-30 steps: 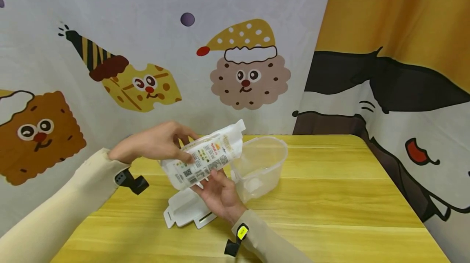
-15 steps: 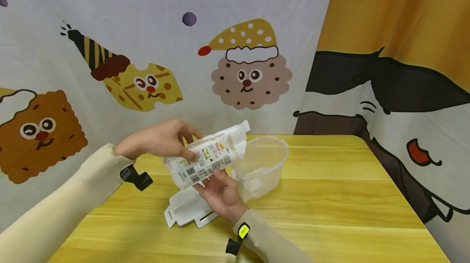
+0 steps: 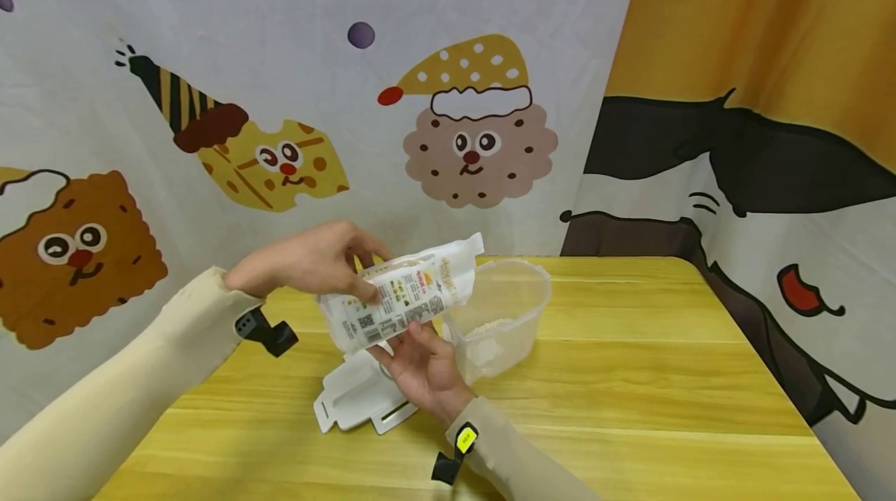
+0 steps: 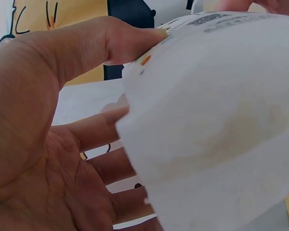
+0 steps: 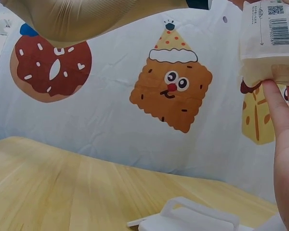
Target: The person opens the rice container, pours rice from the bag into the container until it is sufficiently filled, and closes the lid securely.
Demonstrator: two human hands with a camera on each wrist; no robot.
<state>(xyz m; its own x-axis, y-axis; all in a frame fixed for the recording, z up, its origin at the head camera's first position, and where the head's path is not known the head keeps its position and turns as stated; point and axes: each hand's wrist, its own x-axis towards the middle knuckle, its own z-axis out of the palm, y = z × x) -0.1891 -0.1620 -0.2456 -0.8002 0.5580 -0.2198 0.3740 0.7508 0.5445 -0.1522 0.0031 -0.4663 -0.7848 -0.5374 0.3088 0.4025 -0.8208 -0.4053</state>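
A white printed food bag [image 3: 402, 295] is held tilted, its right end over the rim of a clear plastic container [image 3: 500, 353]. My left hand [image 3: 322, 260] grips the bag's upper left part, thumb on the printed face. In the left wrist view the thumb and fingers straddle the bag's bottom end [image 4: 212, 130]. My right hand [image 3: 423, 369] holds it from below, thumb against the lower edge and fingers underneath. Pale grains [image 3: 490, 326] lie inside the container. The bag's far end hides part of the container's left rim.
A white plastic lid [image 3: 357, 396] with side latches lies on the wooden table [image 3: 630, 376], left of the container and partly behind my right hand. A cartoon-print curtain [image 3: 280, 81] hangs behind the table.
Both hands have shifted slightly right with the bag, whose left end has risen a little. Pale grains now show in the container, where hardly any were visible a second ago.
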